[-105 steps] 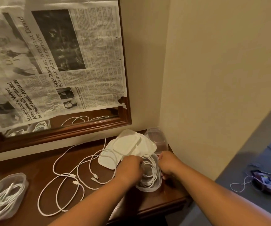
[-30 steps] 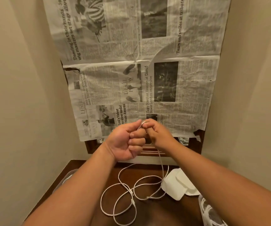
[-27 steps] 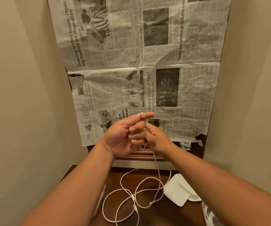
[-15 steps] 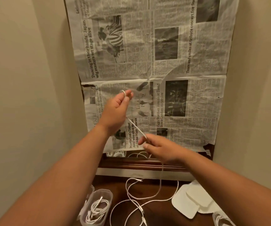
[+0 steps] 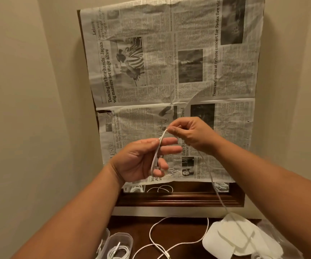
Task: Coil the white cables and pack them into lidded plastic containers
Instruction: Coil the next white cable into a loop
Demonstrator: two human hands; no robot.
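In the head view, the white cable (image 5: pixel 156 155) looks thin, light and limp. It should bend into loops with almost no force, but it will likely spring open or slide off if it is not kept pinched, and its smooth jacket may slip through a loose grip. The plug ends on the surface seem the only stiff parts, so the soft run of cord is the better place to take hold, a short way along from the last loop. The left hand (image 5: pixel 141 159) is raised palm-up with its fingers (image 5: pixel 169 142) partly extended. Its thumb presses the cable against the side of the index finger. From there a narrow doubled length hangs down across the fingers and ends just past the little finger. The right hand (image 5: pixel 195 135) sits just above and beyond the left fingertips. Its fingers are curled, and thumb and index finger pinch the top of that loop, so the cable is held taut between the two pinches. Behind the right fingers the free length drops away below the wrist, blurred, down to the dark wooden surface (image 5: pixel 180 228) well below both hands. There it crosses a stack of white lids (image 5: pixel 244 238) and lies in loose curves. Below the left forearm an open clear container (image 5: pixel 120 243) holds another coiled cable with no lid on it. A sheet of newspaper (image 5: pixel 169 71) hangs on the wall behind the fingers.
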